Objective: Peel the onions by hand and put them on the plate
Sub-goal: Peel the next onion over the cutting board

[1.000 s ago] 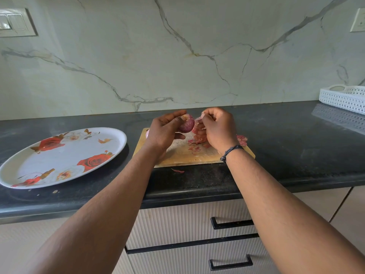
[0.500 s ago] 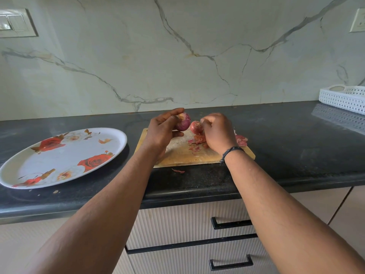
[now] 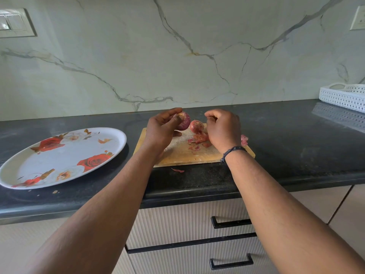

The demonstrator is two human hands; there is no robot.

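Observation:
My left hand (image 3: 162, 129) grips a partly peeled purple onion (image 3: 183, 120) above the left end of the wooden cutting board (image 3: 185, 155). A second onion (image 3: 197, 126), still in its red skin, sits on the board between my hands. My right hand (image 3: 223, 129) hovers just right of it with fingers curled, and nothing shows between them. Torn red skins (image 3: 199, 139) lie on the board under that hand. The white plate (image 3: 59, 155) with red roses lies to the left on the counter, with no onions on it.
A pink peel scrap (image 3: 244, 139) lies at the board's right edge and another scrap (image 3: 177, 170) on the black counter (image 3: 296, 147) in front. A white lattice basket (image 3: 343, 95) stands at the far right. Drawers with black handles are below.
My right hand pulled away from the held onion, dipped to the peel pile, then lifted slightly to the right. My left hand with its onion shifted a little left, uncovering the second onion.

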